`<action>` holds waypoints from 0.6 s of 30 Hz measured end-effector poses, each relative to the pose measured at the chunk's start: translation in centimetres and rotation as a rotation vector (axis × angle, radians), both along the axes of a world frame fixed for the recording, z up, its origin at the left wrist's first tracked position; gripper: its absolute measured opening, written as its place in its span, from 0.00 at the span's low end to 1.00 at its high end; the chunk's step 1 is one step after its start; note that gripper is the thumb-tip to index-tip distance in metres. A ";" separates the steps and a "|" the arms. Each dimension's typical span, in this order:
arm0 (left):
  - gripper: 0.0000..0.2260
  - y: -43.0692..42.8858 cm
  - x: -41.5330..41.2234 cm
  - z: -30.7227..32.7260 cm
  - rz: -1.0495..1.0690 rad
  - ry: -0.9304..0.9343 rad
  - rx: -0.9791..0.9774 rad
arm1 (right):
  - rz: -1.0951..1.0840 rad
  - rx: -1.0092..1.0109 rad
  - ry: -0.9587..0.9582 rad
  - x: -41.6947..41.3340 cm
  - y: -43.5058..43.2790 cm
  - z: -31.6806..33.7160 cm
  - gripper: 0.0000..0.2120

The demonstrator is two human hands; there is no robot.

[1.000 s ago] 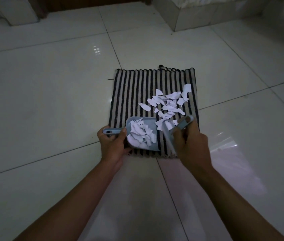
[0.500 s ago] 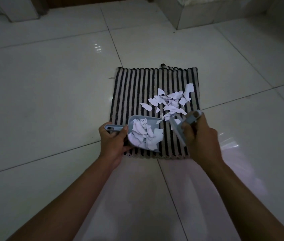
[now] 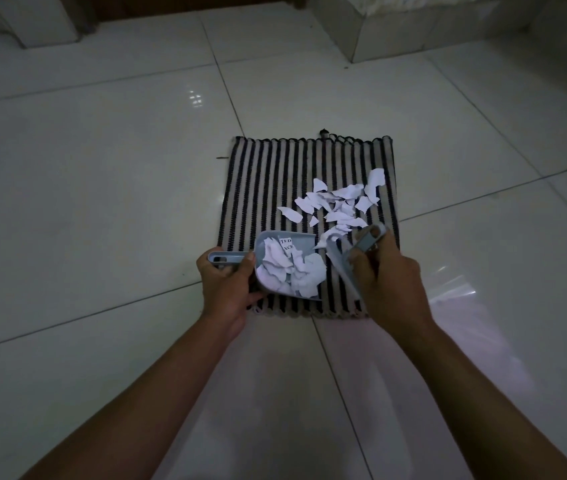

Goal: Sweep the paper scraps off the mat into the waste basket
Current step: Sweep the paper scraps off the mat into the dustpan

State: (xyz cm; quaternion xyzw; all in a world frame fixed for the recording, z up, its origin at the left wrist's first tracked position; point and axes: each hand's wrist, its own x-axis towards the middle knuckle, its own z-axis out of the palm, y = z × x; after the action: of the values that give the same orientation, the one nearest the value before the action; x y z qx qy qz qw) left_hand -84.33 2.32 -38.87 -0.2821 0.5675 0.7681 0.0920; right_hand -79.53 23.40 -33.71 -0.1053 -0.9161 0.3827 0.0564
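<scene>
From the head camera, looking down, a striped mat in black and cream lies flat on the glossy white tile floor. Both of the person's bare forearms reach in from the bottom of the view toward the mat's near edge.

The left hand is wrapped around the handle of a small grey dustpan, thumb on top, fingers curled under. The pan sits on the near part of the mat, its mouth turned to the right, and it is already heaped with white torn paper; one piece in it carries dark printed letters.

The right hand is closed around the grey handle of a little hand brush. The brush head slants down across the stripes just beside the pan's open mouth, near the mat's right side.

Beyond the brush, a loose cluster of paper scraps is spread over the right half of the mat, one longer piece close to the right edge and one lone scrap a bit off to the left. The nearest scraps touch the brush tip and the pan's lip.

No waste basket shows anywhere in this view. At the top, a tiled step or ledge rises in the dim light.
</scene>
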 end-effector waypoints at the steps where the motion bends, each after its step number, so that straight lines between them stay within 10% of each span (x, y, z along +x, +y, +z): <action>1: 0.19 -0.1 -0.1 0.0 0.003 0.001 0.001 | -0.054 -0.002 0.001 -0.3 0.5 0.1 0.10; 18: 0.20 0.2 -1.3 -0.3 0.015 -0.005 0.002 | -0.120 -0.013 0.035 -2.1 0.5 -0.2 0.10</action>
State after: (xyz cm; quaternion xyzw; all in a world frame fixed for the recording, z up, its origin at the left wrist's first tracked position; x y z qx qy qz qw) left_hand -85.62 2.56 -39.20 -0.2882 0.5643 0.7686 0.0879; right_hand -81.63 23.95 -33.89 -0.1537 -0.9044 0.3866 0.0946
